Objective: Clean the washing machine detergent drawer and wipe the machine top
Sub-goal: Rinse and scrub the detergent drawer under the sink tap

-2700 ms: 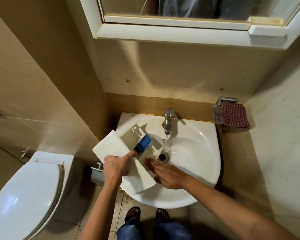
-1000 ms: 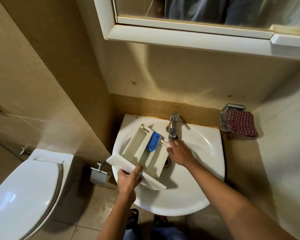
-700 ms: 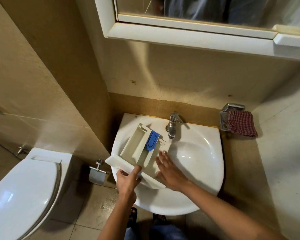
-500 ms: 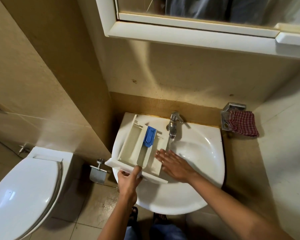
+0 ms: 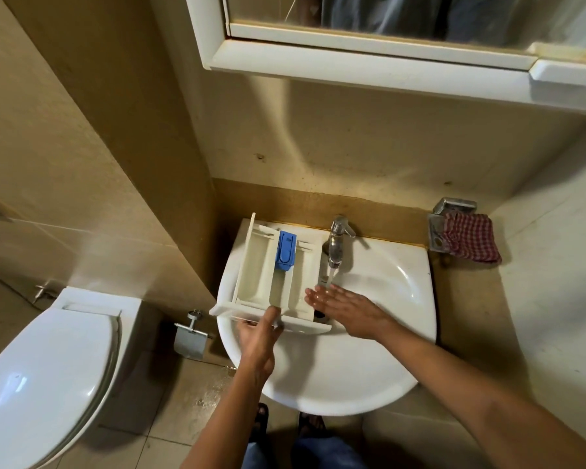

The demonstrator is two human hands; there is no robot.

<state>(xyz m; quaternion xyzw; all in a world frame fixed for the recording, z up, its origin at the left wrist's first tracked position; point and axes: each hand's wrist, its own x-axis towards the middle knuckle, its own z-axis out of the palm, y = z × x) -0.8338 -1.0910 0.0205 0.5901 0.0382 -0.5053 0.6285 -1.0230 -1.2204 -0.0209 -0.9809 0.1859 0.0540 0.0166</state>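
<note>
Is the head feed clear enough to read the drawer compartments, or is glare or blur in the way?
Head view: detergent drawer sharp, evenly lit, compartments readable. Head view: strongest glare is on the toilet lid, away from the work. Head view: right hand slightly soft at the fingers under the tap; wide-angle bowing bends the cabinet edge.

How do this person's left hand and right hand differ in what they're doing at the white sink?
The left hand grips the front panel of the white plastic detergent drawer; the right hand holds nothing, fingers straight. The right hand sits under the water stream from the metal tap; the left hand is clear of it, further left. Both are bare and over the white ceramic sink.
</note>
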